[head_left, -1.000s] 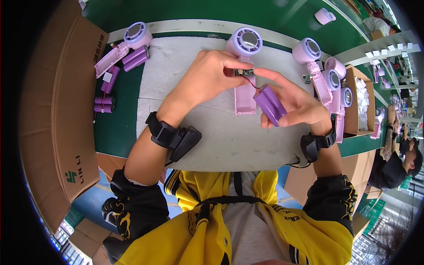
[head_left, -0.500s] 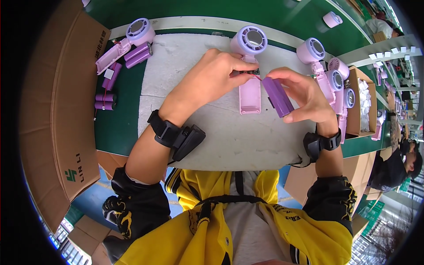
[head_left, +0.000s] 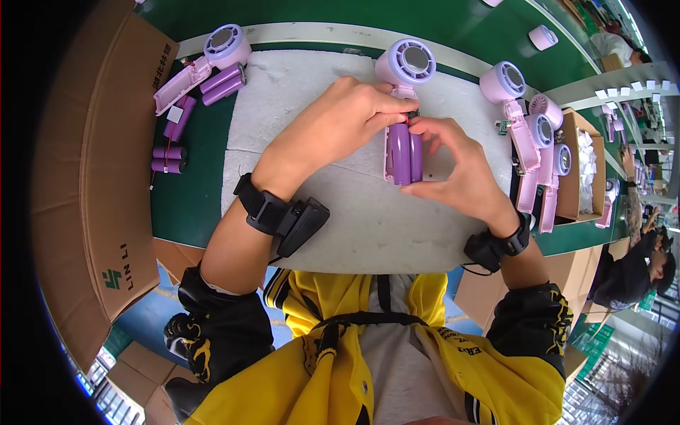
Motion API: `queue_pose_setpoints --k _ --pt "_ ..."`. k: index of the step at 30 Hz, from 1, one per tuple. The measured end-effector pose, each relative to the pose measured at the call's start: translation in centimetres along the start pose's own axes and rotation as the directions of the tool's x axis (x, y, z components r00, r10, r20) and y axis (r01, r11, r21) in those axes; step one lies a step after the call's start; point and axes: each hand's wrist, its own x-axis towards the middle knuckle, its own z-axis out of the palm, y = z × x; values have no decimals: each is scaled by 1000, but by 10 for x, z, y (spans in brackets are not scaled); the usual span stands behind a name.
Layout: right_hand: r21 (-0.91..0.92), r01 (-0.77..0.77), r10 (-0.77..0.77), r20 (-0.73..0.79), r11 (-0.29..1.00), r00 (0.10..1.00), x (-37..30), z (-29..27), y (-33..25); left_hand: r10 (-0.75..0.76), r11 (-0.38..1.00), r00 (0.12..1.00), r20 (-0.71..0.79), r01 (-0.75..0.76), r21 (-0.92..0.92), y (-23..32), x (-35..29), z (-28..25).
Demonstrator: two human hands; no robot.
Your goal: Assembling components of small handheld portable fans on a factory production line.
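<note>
A pink and lavender handheld fan [head_left: 406,62] lies on the white foam sheet [head_left: 283,71], its round head away from me and its handle shell [head_left: 389,166] opened toward me. A purple two-cell battery pack [head_left: 401,156] sits over the handle shell, partly covering it. My right hand [head_left: 460,166] grips the pack between thumb at its near end and fingers at its far end. With thumb and fingers pinched, my left hand [head_left: 361,110] is at the fan's neck, by a small green circuit board [head_left: 413,113] and red wire; what exactly it pinches is mostly hidden.
More battery packs [head_left: 168,160] and another opened fan [head_left: 225,46] lie to the left, beside a tall cardboard box [head_left: 92,177]. Several opened fans [head_left: 520,134] are at the right, next to a carton [head_left: 591,170] of white pieces. Another person [head_left: 634,269] works at far right.
My right hand has brought the battery pack left, from beside the handle to over it, and turned it in line with the handle. My left hand stays at the fan's neck.
</note>
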Motion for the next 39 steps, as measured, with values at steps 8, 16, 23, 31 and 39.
queue_pose_setpoints --k 8,16,23,31,39 --pt "-255 128 -164 -125 959 979 -3 9 -15 19 1000 999 27 -18 -2 1 1 -3" --pt "-311 114 -163 -137 944 977 -8 12 -13 35 999 999 8 -35 -36 -2 1 -2" --pt "-340 67 -143 -203 938 969 -7 21 -12 -57 998 991 123 61 -24 2 1 -8" --pt "-151 -10 -27 -243 988 970 5 20 -15 -246 958 950 191 269 -102 5 3 -13" --pt "-143 59 -82 -166 988 983 13 13 -1 -433 861 872 229 475 -181 7 3 -11"
